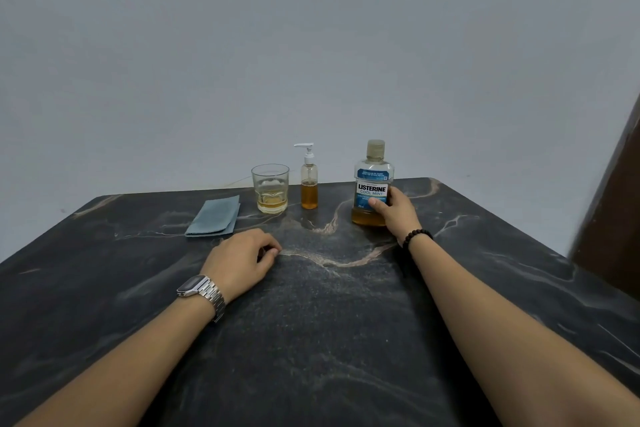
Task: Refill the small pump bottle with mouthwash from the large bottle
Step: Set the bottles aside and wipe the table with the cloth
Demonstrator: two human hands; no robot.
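Large bottle: my right hand wraps its lower right side, cap on, bottle upright on the table. Left hand rests loosely curled, holding nothing. Small pump bottle stands upright left of the large one, beyond the left hand, pump fitted. Glass and cloth crowd its left; open room nearer me.

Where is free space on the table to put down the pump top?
Bare table lies between the left hand and the right hand, and right of the large bottle. The back edge is crowded: cloth, glass, pump bottle.
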